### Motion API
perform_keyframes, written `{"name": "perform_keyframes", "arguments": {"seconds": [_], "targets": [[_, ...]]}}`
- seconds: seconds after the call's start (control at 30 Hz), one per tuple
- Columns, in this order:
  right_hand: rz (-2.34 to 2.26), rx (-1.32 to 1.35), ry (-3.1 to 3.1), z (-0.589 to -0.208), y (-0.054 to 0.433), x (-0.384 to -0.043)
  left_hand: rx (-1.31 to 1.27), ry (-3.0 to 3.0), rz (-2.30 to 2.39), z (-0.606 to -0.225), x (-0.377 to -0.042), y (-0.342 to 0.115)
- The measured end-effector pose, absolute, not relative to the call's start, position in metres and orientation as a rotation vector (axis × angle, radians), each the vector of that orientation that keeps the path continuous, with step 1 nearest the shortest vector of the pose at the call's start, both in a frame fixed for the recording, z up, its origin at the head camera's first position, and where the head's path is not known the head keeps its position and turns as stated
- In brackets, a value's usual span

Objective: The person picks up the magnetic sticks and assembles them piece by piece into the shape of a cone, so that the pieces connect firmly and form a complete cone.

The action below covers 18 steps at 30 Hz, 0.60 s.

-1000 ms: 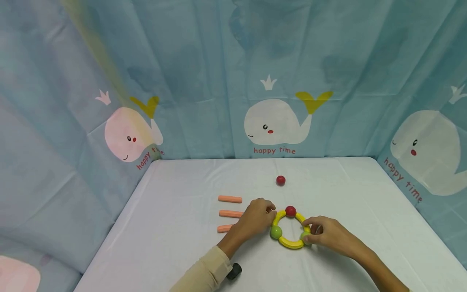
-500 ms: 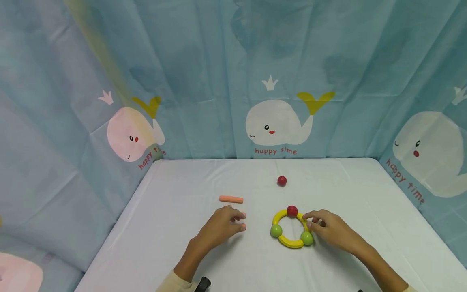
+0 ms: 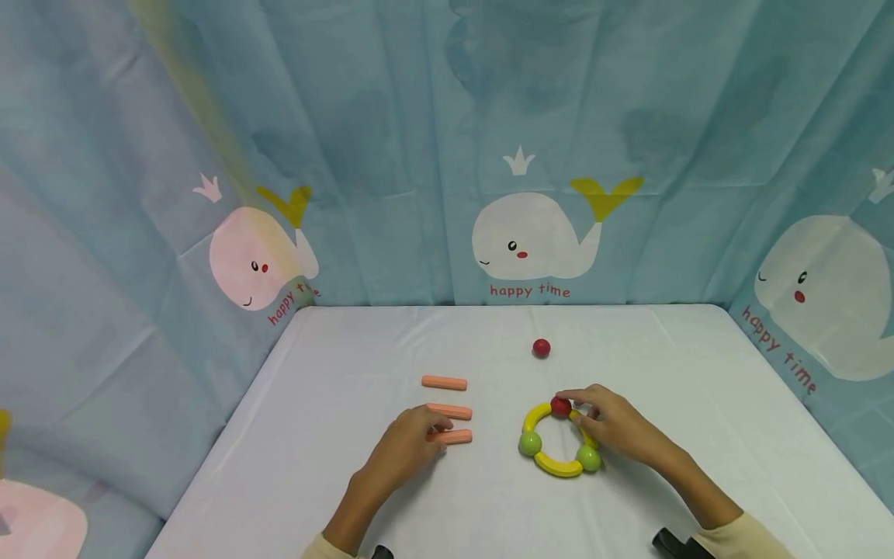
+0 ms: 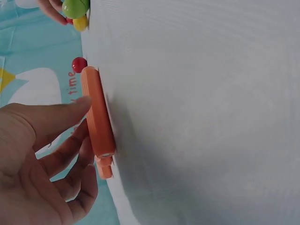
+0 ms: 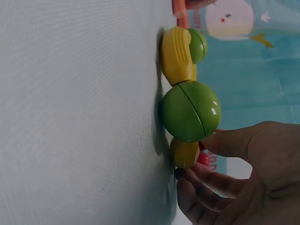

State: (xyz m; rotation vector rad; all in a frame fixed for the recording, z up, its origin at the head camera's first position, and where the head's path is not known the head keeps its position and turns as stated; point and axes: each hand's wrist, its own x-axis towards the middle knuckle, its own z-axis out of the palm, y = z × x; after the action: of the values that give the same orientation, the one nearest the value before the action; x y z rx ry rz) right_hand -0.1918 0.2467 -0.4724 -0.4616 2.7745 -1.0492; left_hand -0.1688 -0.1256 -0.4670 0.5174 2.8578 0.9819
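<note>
A pale blue curtain (image 3: 391, 155) printed with whales stands behind the counter (image 3: 335, 450), whose white covering carries everything else. Over it reach a person's two arms, a beige sleeve (image 3: 747, 537) showing on the right one.

The right hand (image 3: 618, 423) is at the far right of the yellow ring (image 3: 559, 466), its index finger on the ring's red ball (image 3: 561, 409) and its thumb by the adjoining yellow arc; the right wrist view shows that arc held between thumb and bent fingers. The left hand (image 3: 408, 441) has the nearest orange stick (image 3: 457, 437) at its left end, thumb on one side and fingers curled behind — a light pinch.

The ring lies flat right of the middle of the counter, three yellow arcs joining three balls: the red one points to the far edge, one green ball (image 3: 530, 443) sits at the left, the other green ball (image 3: 589, 458) at the near right.

Left of it lie three sticks, long axes running left to right, right ends towards the ring. The far stick (image 3: 444, 383) and middle stick (image 3: 455, 412) slant slightly, right ends nearer the person; the nearest slants faintly the other way. Smallest is a loose red ball (image 3: 541, 348), beyond the ring and apart from it.
</note>
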Motion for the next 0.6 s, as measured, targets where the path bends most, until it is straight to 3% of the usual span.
{"name": "perform_keyframes", "arguments": {"seconds": [0.6], "targets": [[-1.026,-0.380,2.813,-0.4720,0.2434,-0.1947,0.484,2.868,0.978,-0.4727,-0.1684,-0.1267]]}}
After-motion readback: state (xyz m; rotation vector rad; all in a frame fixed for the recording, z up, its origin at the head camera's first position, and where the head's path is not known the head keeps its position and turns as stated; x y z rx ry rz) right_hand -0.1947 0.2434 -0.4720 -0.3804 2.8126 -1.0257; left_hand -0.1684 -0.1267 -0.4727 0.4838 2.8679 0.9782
